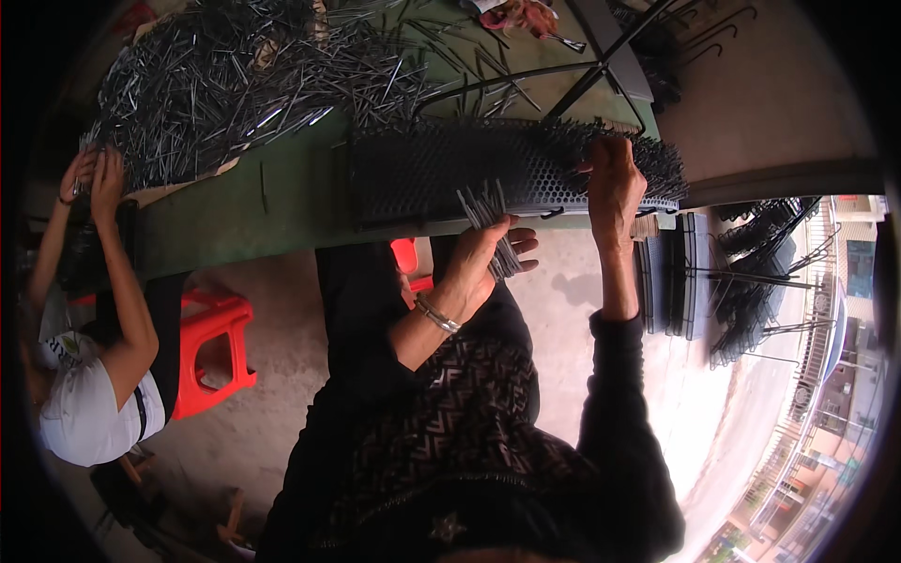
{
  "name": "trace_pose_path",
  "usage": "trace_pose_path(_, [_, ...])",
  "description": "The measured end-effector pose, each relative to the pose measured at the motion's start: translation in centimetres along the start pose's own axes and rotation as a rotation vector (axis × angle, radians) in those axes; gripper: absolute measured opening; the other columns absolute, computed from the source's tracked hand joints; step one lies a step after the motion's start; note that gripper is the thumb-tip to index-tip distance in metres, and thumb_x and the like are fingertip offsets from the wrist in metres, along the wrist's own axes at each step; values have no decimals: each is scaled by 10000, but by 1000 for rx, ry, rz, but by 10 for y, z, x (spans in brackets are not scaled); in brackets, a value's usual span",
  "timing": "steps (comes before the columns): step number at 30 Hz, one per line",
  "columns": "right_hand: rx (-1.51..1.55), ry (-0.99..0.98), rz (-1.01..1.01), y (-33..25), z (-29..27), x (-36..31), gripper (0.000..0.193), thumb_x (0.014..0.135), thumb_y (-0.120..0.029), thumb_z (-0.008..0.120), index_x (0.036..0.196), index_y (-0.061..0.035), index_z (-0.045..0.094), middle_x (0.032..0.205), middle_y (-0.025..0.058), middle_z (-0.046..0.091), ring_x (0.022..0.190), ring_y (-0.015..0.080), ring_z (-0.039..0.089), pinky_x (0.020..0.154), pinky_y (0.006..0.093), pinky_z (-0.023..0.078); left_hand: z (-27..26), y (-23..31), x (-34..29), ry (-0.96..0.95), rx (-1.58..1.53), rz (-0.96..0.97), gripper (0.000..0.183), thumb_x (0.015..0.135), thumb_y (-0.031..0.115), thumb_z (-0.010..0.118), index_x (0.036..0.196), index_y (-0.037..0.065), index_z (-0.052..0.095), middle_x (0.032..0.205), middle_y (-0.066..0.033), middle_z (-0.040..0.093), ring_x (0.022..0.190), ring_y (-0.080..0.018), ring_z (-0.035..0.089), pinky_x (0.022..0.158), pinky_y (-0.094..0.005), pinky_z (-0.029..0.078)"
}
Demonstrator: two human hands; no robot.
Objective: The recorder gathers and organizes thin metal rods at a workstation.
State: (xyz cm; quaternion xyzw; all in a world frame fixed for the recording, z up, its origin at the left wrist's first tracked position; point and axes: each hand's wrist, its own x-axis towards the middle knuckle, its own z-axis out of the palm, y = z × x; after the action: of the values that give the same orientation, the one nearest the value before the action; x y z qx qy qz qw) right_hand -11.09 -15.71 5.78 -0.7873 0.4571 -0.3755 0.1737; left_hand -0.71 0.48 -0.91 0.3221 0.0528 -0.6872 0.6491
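Left hand [475, 261]: grasping a bundle of thin grey rods [484, 206] by the near edge of a dark perforated tray [441, 174]. Right hand [615, 192]: bending its fingers over the tray's bristling right part; whether it is gripping anything, cannot tell.

Dark lettering [69, 351] (small and blurred, not clearly legible) stands on the white shirt [94, 422] of the co-worker [139, 328] at left.

A red stool [211, 324] stands on the pale floor [282, 375], with brightly lit ground [699, 403] at right.
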Motion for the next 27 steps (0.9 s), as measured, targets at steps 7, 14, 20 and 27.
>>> trace_pose_path(7, [34, -58, 53, 2, -1, 4, 171, 958, -179, 530, 953, -36, 622, 743, 81, 714, 695, 111, 675, 628, 270, 498, 3, 5, -6, -14, 53, 40, 241, 967, 233, 574, 1088, 26, 571, 804, -73, 597, 742, -171, 598, 674, -365, 531])
trace_pose_path(14, [-240, -59, -192, 18, 8, 6, 129, 921, -198, 588, 942, -97, 666, 788, 81, 660, 719, 238, 652, 662, 324, 495, 12, 9, -11, 9, 115, 75, 235, 953, 257, 611, 1040, 41, 585, 746, -36, 579, 641, -107, 512, 553, -267, 425])
trace_pose_path(20, [-392, 18, -326, 14, 16, 2, 165, 896, -209, 628, 1011, -122, 708, 827, 113, 639, 744, 292, 626, 677, 354, 499, 10, 7, -12, -14, 118, 131, 205, 945, 265, 624, 1001, 68, 619, 815, -68, 646, 631, -89, 521, 518, -241, 403])
trace_pose_path(27, [553, -759, 225, -26, -7, -20, 239, 914, -201, 645, 996, 22, 671, 755, 43, 625, 678, 109, 602, 624, 248, 490, 20, 8, -22, 54, 180, 167, 192, 904, 253, 659, 966, 73, 641, 802, -74, 678, 588, -87, 528, 476, -209, 353])
